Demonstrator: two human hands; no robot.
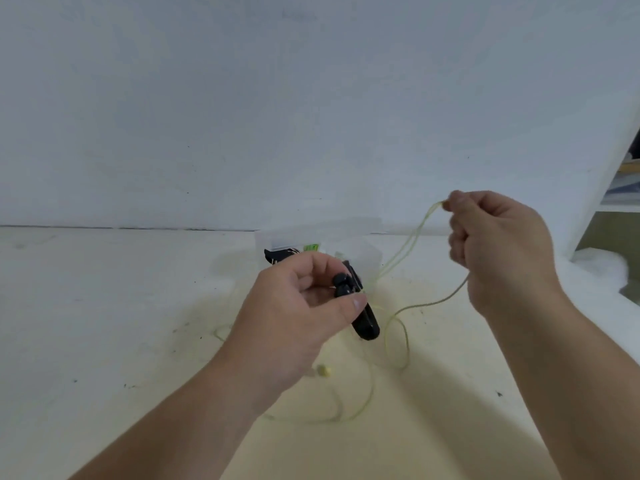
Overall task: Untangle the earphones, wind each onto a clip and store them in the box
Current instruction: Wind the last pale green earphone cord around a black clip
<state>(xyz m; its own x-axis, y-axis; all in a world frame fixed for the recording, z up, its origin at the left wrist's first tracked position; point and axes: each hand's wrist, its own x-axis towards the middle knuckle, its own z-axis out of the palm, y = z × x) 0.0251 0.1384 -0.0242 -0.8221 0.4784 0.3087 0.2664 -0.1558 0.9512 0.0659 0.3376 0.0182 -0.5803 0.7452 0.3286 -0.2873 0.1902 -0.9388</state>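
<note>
My left hand (pixel 298 306) grips a black clip (pixel 360 306) above the table, thumb and fingers curled round its upper end. A pale yellow-green earphone cable (pixel 408 251) runs from the clip up to my right hand (pixel 498 251), which pinches a loop of it between thumb and forefinger at the top. More of the cable trails from under the right hand down onto the table in loose loops, with an earbud end (pixel 323 370) lying below my left hand. Behind my left hand stands a clear plastic box (pixel 360 247) with black and green items inside.
The pale table (pixel 104 323) meets a white wall (pixel 277 116) just behind the box. At the right edge a white shelf unit (pixel 616 168) slants down to the table, with white padding at its foot.
</note>
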